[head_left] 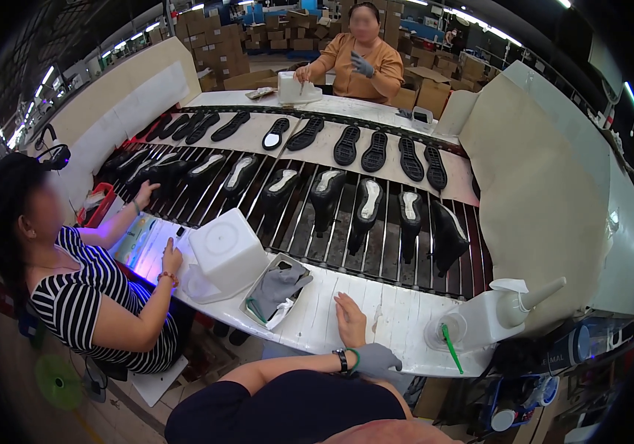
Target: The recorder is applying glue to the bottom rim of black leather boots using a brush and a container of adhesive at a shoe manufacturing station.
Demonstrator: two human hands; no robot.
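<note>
My left hand (377, 360), in a grey glove with a dark watch and green band at the wrist, lies across my right forearm. Its fingers look laid flat and hold nothing visible. My bare right hand (351, 320) is over the front edge of the white table (398, 318), fingers stretched and empty. Left of it stands a white tray (252, 305) with a grey cloth or glove (280, 287) inside. Farther right, a green-handled brush (450, 348) leans in a clear round container (435, 331), beside a white plastic jug (491, 318).
Ahead, black shoe uppers (367, 209) with pale undersides lie on a roller conveyor (331, 255); black soles (374, 153) line the shelf behind. A large white plastic container (229, 248) stands left. One person (102, 296) works at left, another (365, 63) across. Cream panels (554, 170) flank the line.
</note>
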